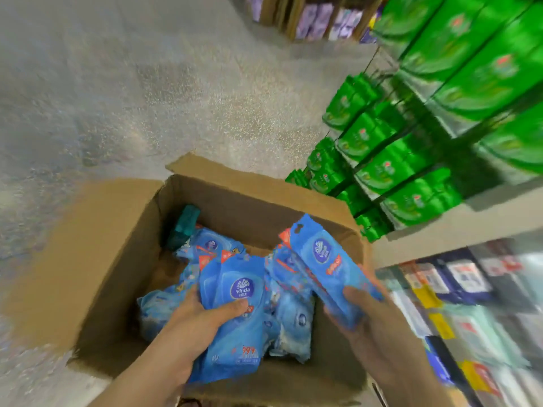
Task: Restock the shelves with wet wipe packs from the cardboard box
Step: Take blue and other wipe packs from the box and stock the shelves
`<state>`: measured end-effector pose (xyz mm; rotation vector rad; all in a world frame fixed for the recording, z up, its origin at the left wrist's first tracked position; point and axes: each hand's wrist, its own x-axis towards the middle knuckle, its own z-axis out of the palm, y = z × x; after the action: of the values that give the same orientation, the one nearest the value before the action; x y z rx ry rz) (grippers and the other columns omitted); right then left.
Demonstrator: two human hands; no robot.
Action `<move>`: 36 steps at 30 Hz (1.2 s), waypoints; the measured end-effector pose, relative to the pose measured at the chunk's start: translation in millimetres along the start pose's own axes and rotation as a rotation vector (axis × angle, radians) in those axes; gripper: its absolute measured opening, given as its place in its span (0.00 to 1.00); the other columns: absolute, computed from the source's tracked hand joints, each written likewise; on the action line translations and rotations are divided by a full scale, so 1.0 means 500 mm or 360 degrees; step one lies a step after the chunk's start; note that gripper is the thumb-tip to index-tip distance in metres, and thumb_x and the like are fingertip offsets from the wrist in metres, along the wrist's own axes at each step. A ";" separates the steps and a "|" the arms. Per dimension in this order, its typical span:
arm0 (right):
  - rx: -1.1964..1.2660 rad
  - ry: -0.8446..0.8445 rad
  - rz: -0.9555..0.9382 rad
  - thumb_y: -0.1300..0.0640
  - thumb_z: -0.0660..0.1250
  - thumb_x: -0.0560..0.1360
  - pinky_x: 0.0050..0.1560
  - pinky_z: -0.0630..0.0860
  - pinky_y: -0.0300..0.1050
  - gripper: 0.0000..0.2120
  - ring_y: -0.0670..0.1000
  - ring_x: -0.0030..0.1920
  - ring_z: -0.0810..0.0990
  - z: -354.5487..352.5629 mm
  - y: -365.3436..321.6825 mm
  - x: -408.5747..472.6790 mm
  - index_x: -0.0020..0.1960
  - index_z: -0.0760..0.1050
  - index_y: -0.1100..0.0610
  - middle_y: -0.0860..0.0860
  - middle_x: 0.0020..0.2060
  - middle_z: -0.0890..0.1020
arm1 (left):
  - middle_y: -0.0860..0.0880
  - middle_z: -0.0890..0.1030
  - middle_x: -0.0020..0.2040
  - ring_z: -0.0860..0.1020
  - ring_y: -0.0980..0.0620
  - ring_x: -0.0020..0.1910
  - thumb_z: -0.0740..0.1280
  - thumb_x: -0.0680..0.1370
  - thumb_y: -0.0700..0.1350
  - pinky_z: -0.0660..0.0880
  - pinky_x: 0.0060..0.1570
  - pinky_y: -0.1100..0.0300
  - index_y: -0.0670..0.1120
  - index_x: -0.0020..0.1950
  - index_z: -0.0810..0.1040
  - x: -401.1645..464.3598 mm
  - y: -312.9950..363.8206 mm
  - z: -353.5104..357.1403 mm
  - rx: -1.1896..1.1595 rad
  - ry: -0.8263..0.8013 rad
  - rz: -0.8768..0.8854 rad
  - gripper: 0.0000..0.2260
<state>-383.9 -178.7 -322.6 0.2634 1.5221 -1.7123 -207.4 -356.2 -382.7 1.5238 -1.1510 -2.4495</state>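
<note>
The left hand (pixel 202 315) grips a soft, shiny blue wipe pack (pixel 232 318) over the brown cardboard box (pixel 97 259), its long side pointing away from the person. The right hand (pixel 370 321) grips another flat blue pack (pixel 326 265), tilted toward the box's far right corner, near the shelves (pixel 440 230).

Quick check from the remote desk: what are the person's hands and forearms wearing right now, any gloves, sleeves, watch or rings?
Nothing that shows. The left hand and right hand are both bare, with no gloves. Both forearms are uncovered as far as the bottom edge of the picture, so no sleeve cuffs appear. No watch, bracelet or ring is visible, though motion blur on the right side could hide small details.
</note>
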 end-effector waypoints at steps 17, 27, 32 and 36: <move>-0.0069 0.0313 -0.0433 0.47 0.81 0.56 0.34 0.71 0.46 0.34 0.59 0.39 0.80 -0.371 -0.124 -0.370 0.59 0.80 0.57 0.62 0.47 0.86 | 0.41 0.87 0.50 0.86 0.39 0.48 0.79 0.70 0.38 0.83 0.46 0.47 0.43 0.59 0.82 -0.297 -0.050 0.557 0.0461 -0.0743 0.0367 0.18; -0.0059 0.0307 -0.0670 0.58 0.73 0.76 0.23 0.66 0.37 0.08 0.50 0.23 0.74 -0.677 -0.199 -0.531 0.46 0.81 0.64 0.60 0.33 0.81 | 0.37 0.87 0.51 0.85 0.33 0.51 0.75 0.73 0.36 0.78 0.59 0.32 0.41 0.57 0.84 -0.462 -0.203 0.831 0.0549 -0.0930 0.0339 0.13; 0.0043 0.0384 -0.0724 0.59 0.70 0.77 0.19 0.65 0.37 0.10 0.51 0.22 0.72 -0.736 -0.254 -0.557 0.50 0.81 0.67 0.62 0.33 0.80 | 0.36 0.87 0.49 0.86 0.36 0.43 0.74 0.74 0.35 0.83 0.44 0.45 0.41 0.58 0.83 -0.492 -0.217 0.904 0.0518 -0.0944 0.0387 0.13; 0.0146 0.0415 -0.0739 0.61 0.71 0.77 0.34 0.77 0.51 0.06 0.57 0.32 0.77 -0.767 -0.299 -0.554 0.42 0.82 0.63 0.60 0.34 0.84 | 0.37 0.87 0.50 0.86 0.34 0.47 0.74 0.74 0.36 0.82 0.47 0.43 0.43 0.61 0.81 -0.494 -0.206 0.966 0.0477 -0.1019 0.0410 0.15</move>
<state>-438.7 277.0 -134.3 0.1953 1.7977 -2.1828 -424.9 88.9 -139.0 0.5461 -1.7369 -2.7347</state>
